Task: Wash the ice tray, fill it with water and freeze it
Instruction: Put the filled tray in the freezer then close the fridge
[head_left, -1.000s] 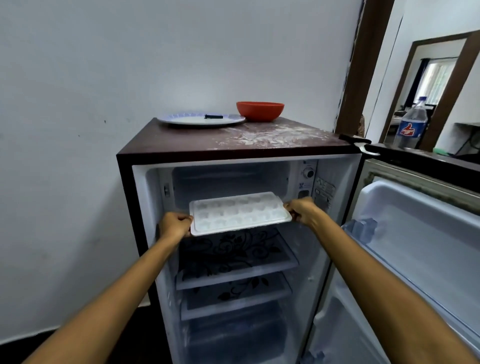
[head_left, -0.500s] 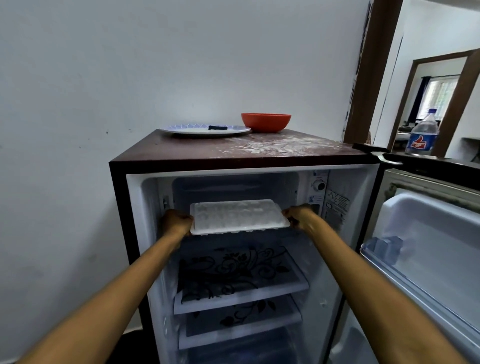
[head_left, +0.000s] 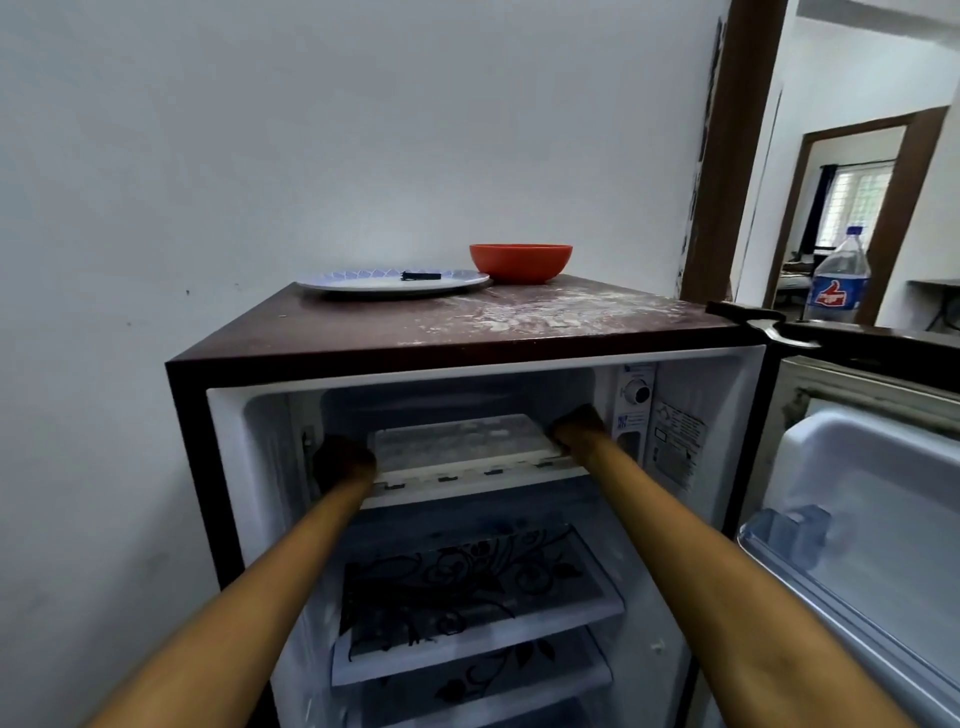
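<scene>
Two bare forearms rise from the lower corners of the frame and converge on the open fridge (head_left: 208, 467) at centre. At lower centre, two patterned glass shelves (head_left: 478, 613) with black floral print sit one above the other, below the arms. At the right edge the open fridge door (head_left: 857, 519) swings out, its inner liner pale with a clear bin at its lower part.

Further in, at mid-frame, the white ice tray (head_left: 457, 441) lies flat inside the top freezer compartment, resting at the compartment's front lip. The left hand (head_left: 343, 462) is closed on the tray's left end, the right hand (head_left: 576, 426) on its right end, the two hands well apart with the tray between them. The fingers are shadowed, so the exact grip is hard to read. Just right of the right hand a round thermostat dial (head_left: 636, 391) sits on the inner wall.

On the fridge's dusty brown top, above centre, stand one plate (head_left: 363, 283) carrying a small dark item (head_left: 421, 276) and, just beside it on the right, one orange bowl (head_left: 521, 262). At far right, one plastic bottle (head_left: 841, 278) with a blue label stands before a doorway.
</scene>
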